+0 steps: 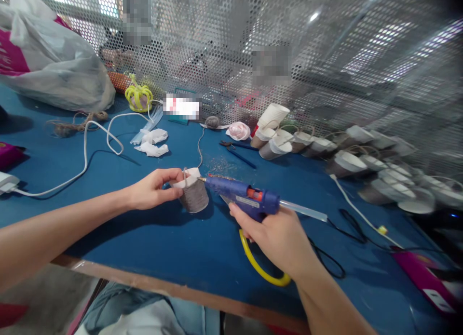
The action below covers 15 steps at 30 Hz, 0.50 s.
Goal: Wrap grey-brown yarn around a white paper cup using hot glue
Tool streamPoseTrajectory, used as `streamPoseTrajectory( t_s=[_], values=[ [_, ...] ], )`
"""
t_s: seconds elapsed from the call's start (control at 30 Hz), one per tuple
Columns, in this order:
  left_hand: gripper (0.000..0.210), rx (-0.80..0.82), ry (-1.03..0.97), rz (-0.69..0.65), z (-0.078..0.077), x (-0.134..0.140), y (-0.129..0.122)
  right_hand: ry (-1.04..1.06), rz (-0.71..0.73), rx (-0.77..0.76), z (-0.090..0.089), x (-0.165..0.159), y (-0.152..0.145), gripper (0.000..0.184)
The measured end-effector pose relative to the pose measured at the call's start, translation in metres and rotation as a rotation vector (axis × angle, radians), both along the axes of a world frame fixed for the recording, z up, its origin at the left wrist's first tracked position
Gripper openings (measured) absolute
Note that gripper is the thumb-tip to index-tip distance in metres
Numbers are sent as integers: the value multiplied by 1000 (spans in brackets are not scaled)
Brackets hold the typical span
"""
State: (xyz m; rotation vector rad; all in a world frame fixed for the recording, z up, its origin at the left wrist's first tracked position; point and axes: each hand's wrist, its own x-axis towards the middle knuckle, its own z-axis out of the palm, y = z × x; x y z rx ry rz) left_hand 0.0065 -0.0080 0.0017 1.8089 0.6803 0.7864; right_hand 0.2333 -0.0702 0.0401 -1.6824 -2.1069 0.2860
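Observation:
My left hand point(157, 188) pinches the rim of a small paper cup point(194, 197) whose side is wrapped in grey yarn. The cup is tilted just above or on the table; I cannot tell which. From it a strand of the yarn point(199, 149) runs back to a small grey yarn ball point(212, 122). My right hand point(278, 234) is closed round a blue glue gun point(242, 193) with a clear glue stick poking out of its back. The gun's nozzle points left, at the cup's upper edge. Scissors point(265, 272) with yellow handles lie partly hidden under my right hand.
Several wrapped cups with string handles point(347, 164) stand at the right back. Pliers point(238, 149), a pink ribbon roll point(238, 131), crumpled white scraps point(152, 144) and a white cable point(86, 147) lie on the blue table point(173, 258). A perforated metal screen point(217, 50) closes the back.

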Motion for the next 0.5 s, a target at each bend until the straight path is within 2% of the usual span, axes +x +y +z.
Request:
streamPoseTrajectory(
  t_s=[0.5],
  values=[
    [15,6,2,9,0,0,0,36,-10,-45,7,-4,-2,29]
  ],
)
